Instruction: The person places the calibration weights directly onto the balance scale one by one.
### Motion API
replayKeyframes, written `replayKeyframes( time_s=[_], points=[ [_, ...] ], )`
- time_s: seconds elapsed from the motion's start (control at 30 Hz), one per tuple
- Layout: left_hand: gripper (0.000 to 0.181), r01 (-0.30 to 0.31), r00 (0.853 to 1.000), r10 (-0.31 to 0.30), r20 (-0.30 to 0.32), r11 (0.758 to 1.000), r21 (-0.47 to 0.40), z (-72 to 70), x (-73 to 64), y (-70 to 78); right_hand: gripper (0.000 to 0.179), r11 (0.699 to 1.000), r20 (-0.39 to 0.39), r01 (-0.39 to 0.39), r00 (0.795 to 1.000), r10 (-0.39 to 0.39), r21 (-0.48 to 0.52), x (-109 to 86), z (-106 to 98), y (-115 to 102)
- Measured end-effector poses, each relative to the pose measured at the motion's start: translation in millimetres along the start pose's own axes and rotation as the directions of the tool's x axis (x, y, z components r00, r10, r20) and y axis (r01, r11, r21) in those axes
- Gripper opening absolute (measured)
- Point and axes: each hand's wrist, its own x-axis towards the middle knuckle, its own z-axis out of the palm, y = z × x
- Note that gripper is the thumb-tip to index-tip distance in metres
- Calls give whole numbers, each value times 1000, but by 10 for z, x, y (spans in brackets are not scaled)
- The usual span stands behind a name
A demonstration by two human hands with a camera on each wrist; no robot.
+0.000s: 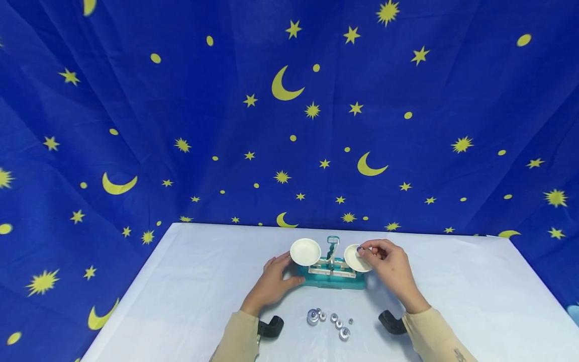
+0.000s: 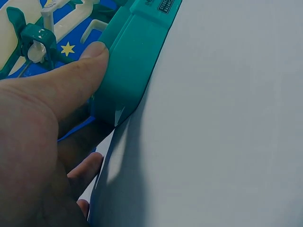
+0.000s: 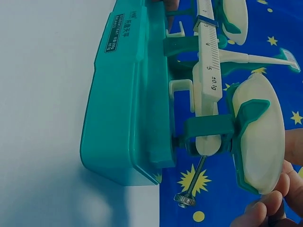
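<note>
A teal student balance (image 1: 333, 280) with two white pans stands on the table. My left hand (image 1: 274, 281) grips the left end of its base, thumb (image 2: 97, 54) on top and fingers round the end. Above the right pan (image 1: 352, 260), my right hand (image 1: 390, 264) pinches a small metal weight (image 1: 360, 249) between thumb and fingertips. In the right wrist view, the fingers (image 3: 272, 203) appear beside the right pan, seen from below, and the weight is hidden. The left pan (image 1: 305, 252) holds nothing. The graduated beam (image 3: 209, 61) carries a blue slider (image 3: 207, 21).
Several silver weights lie in front of the balance, among them a large one (image 1: 313, 317), another knobbed one (image 1: 345, 334) and a tiny one (image 1: 350, 321). Black wrist camera mounts (image 1: 271, 327) sit by both sleeves. A blue curtain (image 1: 226, 125) with stars hangs behind the white table (image 1: 181, 281).
</note>
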Motion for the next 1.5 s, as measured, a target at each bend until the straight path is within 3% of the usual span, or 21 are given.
replayKeyframes(
  time_s=[0.37,0.67,1.13,1.5],
  points=[
    [72,1,1000,-1,-1,1000,-8,2,5,-8,21,998,-4,27,1000,-27,-57,-9,-62,36],
    [72,-8,1000,8,-8,1000,1,5,13,-29,22,1000,13,6,1000,-6,-21,-61,-125,-67],
    [72,-24,1000,24,-11,1000,-10,11,7,-35,16,995,21,95,995,-95,-33,-264,-165,-211],
    [72,-42,999,42,-23,999,-15,14,15,-38,14,993,32,119,992,-118,-14,-449,-141,-200]
  ],
)
